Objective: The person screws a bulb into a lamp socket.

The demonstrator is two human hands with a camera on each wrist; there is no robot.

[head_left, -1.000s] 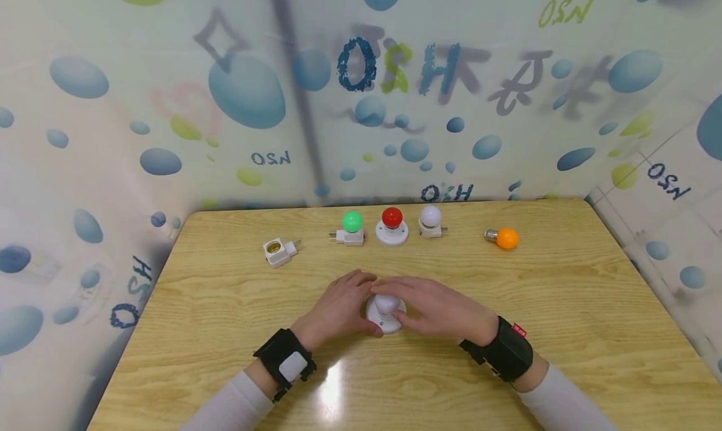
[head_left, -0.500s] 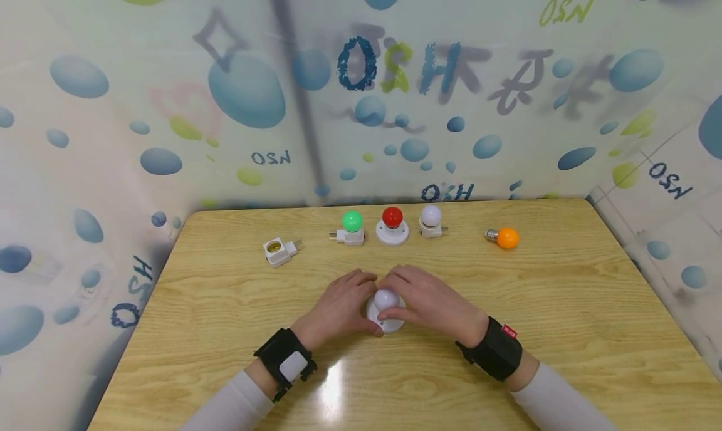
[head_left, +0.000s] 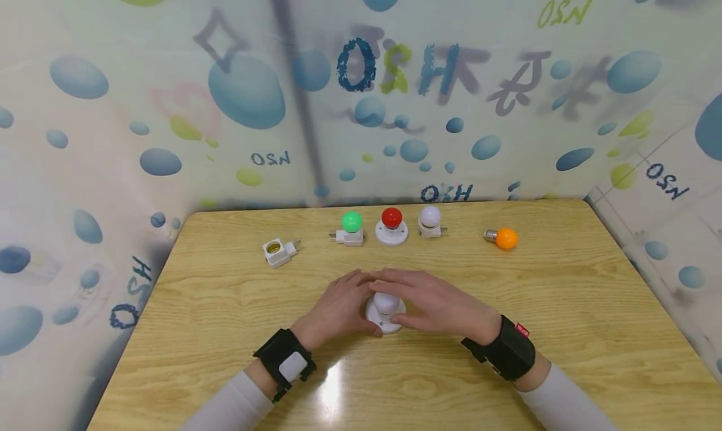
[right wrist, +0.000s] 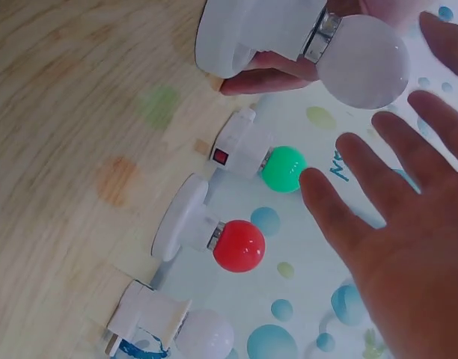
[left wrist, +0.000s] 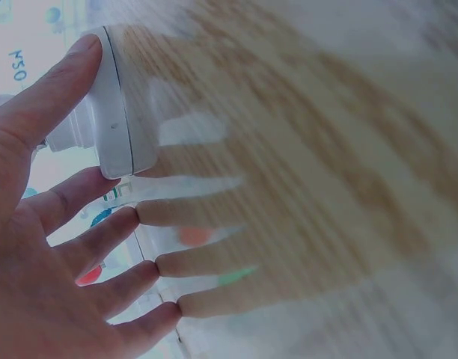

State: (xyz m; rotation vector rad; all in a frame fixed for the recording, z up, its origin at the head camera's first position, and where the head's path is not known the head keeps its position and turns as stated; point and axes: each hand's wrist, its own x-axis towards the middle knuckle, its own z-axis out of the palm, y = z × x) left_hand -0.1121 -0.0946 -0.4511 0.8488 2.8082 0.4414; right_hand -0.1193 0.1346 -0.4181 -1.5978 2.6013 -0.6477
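1. On the wooden worktop (head_left: 197, 306), roughly in the middle, a white bulb (head_left: 387, 302) is seated upright in a round white lamp base (head_left: 383, 326), with some silver collar exposed in the right wrist view.
2. That base is held at its rim by the left hand (head_left: 341, 309): grip closed down on it, thumb on one side, index finger on the other, other fingers fanned out.
3. The bulb is kinda surrounded by the right hand (head_left: 437, 302), grip wide, fingers spread, gap visible.
4. Along the back, a green bulb (head_left: 352, 221) and a second white bulb (head_left: 430, 216) are mounted in plug-in sockets (head_left: 354, 237), with a red bulb (head_left: 392, 217) set between them on a round mount (head_left: 392, 237).
5. Off to the right, an orange bulb (head_left: 507, 238) is laid sideways.
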